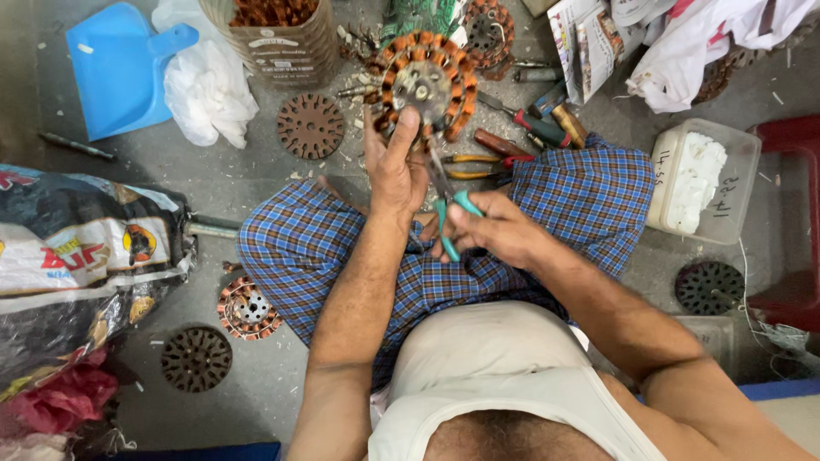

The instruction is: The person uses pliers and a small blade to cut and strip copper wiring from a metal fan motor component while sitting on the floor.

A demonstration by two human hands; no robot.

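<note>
- A wound stator (pixel 424 84), ringed with copper-orange coils, is held up over the lap, just beyond the knees.
- It is gripped at its near rim by the left hand (pixel 394 169), thumb laid on the face.
- Teal-handled pliers (pixel 451 213) are clasped in the right hand (pixel 495 230), tips at the near coils.
- The steel core is judged heavy and stiff, the windings fragile; the rim is best held.

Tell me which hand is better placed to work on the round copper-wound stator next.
Probably the right hand: it grips the teal-handled pliers, whose tips point at the round copper-wound stator. The left hand is busy holding that stator up.
</note>
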